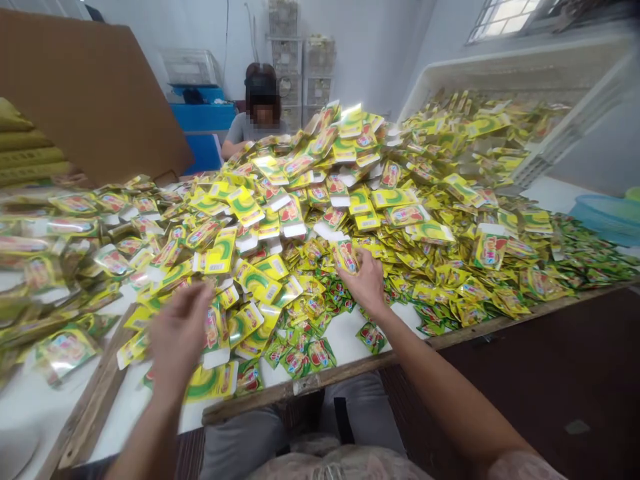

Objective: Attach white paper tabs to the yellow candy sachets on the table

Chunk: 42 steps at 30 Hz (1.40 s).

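Note:
My right hand (369,281) is closed around a small yellow carton (345,255) with a red fruit picture, its white flap standing open at the top. It is over the middle of a big heap of such cartons and small sachets. My left hand (183,323), smeared by motion, is above the near left part of the heap; whether it holds anything cannot be made out. Beside it lies a yellow-green carton (220,252). Below my right hand, green sachets (320,355) with red fruit prints lie on the white tabletop (345,333).
A wooden strip (280,393) edges the table, and another wooden bar (95,400) divides it at left. A white crate (520,67) full of sachets tilts at right, near a blue basin (607,217). A large cardboard sheet (85,93) stands at left. Another person (257,127) sits behind the heap.

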{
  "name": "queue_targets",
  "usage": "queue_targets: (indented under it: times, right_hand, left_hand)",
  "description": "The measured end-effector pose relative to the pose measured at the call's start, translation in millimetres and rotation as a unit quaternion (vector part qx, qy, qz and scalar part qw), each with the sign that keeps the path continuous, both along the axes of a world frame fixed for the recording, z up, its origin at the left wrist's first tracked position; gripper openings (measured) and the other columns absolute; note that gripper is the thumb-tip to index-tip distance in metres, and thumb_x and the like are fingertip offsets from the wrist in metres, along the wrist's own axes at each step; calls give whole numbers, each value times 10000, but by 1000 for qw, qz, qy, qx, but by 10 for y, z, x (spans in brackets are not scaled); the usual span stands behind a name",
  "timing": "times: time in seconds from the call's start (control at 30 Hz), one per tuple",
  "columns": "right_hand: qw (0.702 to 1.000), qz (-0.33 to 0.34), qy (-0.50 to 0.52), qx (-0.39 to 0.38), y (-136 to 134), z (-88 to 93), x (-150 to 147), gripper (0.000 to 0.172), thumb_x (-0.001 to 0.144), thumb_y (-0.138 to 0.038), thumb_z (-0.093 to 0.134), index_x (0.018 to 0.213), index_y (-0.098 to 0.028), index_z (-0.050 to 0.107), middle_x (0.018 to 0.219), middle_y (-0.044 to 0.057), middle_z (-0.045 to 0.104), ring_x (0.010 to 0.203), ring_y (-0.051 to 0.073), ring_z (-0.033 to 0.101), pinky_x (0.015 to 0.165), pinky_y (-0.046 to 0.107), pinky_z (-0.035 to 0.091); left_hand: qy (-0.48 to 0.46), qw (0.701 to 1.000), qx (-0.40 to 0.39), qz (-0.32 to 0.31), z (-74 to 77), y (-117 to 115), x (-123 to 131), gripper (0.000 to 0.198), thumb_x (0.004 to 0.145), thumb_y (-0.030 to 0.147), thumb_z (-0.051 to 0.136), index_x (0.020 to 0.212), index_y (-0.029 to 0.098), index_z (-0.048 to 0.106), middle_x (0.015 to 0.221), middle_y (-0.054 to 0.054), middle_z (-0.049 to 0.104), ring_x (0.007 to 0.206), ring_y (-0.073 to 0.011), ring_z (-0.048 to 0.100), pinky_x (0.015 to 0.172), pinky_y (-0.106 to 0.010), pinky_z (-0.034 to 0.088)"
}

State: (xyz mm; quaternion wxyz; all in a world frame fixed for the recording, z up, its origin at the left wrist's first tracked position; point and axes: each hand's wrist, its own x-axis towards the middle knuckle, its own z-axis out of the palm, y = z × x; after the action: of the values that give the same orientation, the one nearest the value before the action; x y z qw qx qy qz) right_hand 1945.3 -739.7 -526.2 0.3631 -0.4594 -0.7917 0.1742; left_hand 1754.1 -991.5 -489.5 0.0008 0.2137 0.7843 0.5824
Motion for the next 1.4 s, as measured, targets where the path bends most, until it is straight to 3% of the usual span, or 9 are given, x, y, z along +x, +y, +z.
queue_targets:
  times: [0.13,0.3,0.43,0.57,0.73,0.87,1.0,1.23,1.4]
  right_hand:
    - [989,128,51,-60,-710,-119,153,497,706,-389,663,1129,-176,509,1039,106,603,914,236,559,780,349,451]
    - [946,271,15,-178,-1019,-283,224,387,777,-369,634,1118,-210,545,1038,50,644,866,191,600,756,307,473]
    - [968,244,-51,-39,-654,-347,96,353,851,-216,535,1202,-186,546,1147,99,612,995,233,550,843,356,430]
    - [931,305,-187,70,-428,-387,14,328,799,-75,514,1088,-182,625,1074,120,611,991,253,512,845,366,401]
    - [977,201,-2,-78,-432,-448,166,128,790,-288,578,710,-193,545,691,32,543,658,178,501,630,295,412]
    - [929,162,188,-277,-530,-438,247,330,698,-479,645,687,-211,453,598,-43,449,540,123,438,518,250,363]
    - [894,211,173,-355,-620,-365,248,387,608,-499,709,671,-196,476,583,-58,454,527,100,418,517,237,346]
    - [870,299,109,-376,-705,-323,240,333,635,-473,698,688,-184,543,621,-45,520,578,110,478,563,238,383]
    - [969,125,-19,-211,-632,-437,218,302,813,-466,545,745,-180,615,647,13,592,620,165,546,600,279,404]
  left_hand:
    - [-279,926,27,-253,-561,489,759,560,664,540,697,1072,162,629,917,-82,705,877,-229,643,805,-331,490]
    - [-295,928,34,-226,-906,555,884,459,656,513,712,916,149,609,600,10,619,576,-152,579,581,-246,459]
    - [-305,914,4,-267,-925,415,766,518,598,458,770,971,156,575,633,1,651,596,-174,608,585,-256,471]
    - [-297,916,-14,-268,-968,363,763,500,596,421,774,979,154,596,695,-24,684,675,-201,636,643,-278,492]
    - [-265,931,-13,-252,-1013,381,759,462,578,399,784,962,174,658,835,-58,716,832,-249,649,716,-300,501]
    - [-276,919,-19,-282,-945,464,791,476,593,420,778,978,162,669,891,-69,724,861,-249,653,754,-312,499]
    - [-357,885,15,-299,-858,502,848,536,576,456,787,981,136,643,891,-71,726,794,-218,663,715,-293,500]
    - [-442,837,10,-322,-748,378,855,483,561,418,815,914,130,653,754,-45,723,626,-150,642,625,-242,483]
    - [-443,857,-1,-264,-768,302,773,520,498,428,842,874,129,643,671,-23,707,566,-143,634,597,-241,487]
